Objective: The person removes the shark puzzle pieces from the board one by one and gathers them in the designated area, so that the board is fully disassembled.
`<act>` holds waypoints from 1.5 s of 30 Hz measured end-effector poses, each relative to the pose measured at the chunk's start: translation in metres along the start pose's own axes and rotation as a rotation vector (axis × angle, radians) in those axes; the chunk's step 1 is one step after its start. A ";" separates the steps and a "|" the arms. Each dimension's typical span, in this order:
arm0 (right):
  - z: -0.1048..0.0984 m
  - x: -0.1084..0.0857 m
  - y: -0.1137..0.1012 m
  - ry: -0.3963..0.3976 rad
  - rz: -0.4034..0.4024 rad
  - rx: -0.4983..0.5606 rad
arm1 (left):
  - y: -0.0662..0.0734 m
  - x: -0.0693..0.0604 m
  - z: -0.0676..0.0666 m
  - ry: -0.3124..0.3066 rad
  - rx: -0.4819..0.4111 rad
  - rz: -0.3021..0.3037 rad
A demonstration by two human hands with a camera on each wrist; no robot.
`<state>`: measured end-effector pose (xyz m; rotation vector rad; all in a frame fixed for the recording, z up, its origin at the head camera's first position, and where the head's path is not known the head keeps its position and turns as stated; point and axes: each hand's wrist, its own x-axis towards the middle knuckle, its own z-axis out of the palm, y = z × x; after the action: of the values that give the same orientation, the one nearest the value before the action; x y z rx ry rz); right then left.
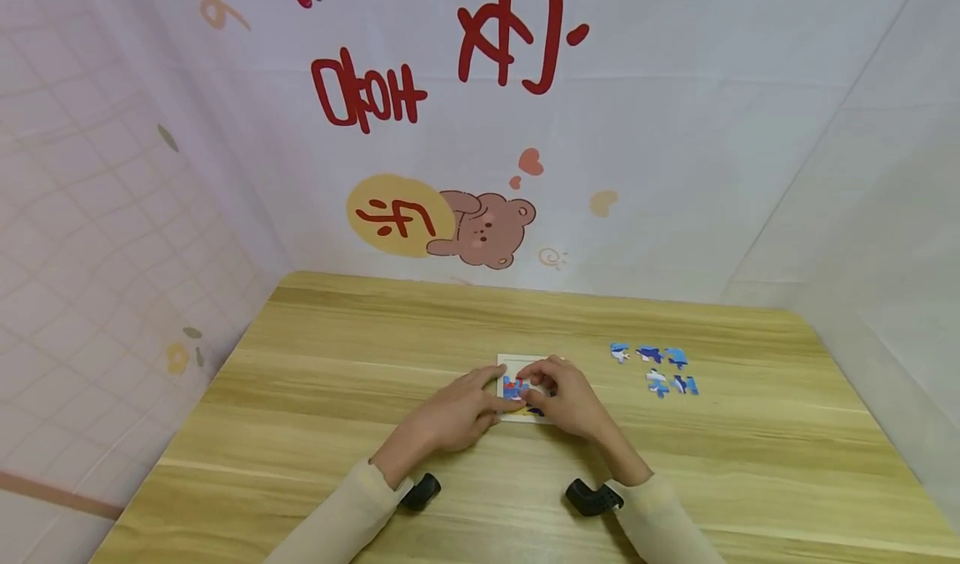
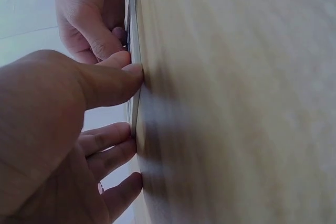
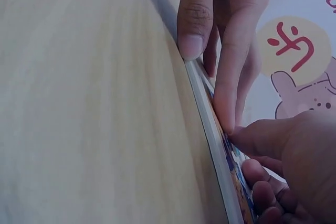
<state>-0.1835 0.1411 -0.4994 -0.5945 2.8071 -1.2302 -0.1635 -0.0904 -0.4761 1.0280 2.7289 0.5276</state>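
Observation:
A small white puzzle frame [image 1: 510, 358] lies on the wooden table, partly filled with blue, red and yellow pieces. My left hand [image 1: 457, 414] holds the frame at its left side. In the left wrist view, the left thumb [image 2: 123, 82] sits against the frame's near edge [image 2: 134, 30], and its index finger reaches over the pieces. My right hand [image 1: 566, 399] is bent over the frame, its thumb and index fingertips at either side of a blue and red puzzle piece [image 1: 516, 386]. The right thumb [image 3: 262, 136] meets the left index fingertip. Both hands hide part of the puzzle.
Several loose blue and white puzzle pieces [image 1: 651, 354] lie in two rows on the table [image 1: 337, 364], to the right of the frame. A white printed cloth [image 1: 675, 131] hangs behind the table and along its sides. Black wrist cameras [image 1: 592, 497] sit at both cuffs.

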 end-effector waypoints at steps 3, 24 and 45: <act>0.001 0.000 0.000 0.006 0.021 0.015 | -0.001 0.000 0.000 -0.005 -0.007 0.000; -0.003 -0.001 -0.001 0.076 0.094 0.077 | -0.002 0.001 0.002 -0.013 -0.010 -0.015; -0.067 -0.023 0.041 0.155 0.099 -0.038 | -0.002 0.001 0.003 -0.010 -0.025 -0.044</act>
<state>-0.1870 0.2216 -0.4850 -0.3705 2.9507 -1.2594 -0.1647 -0.0900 -0.4791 0.9597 2.7220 0.5459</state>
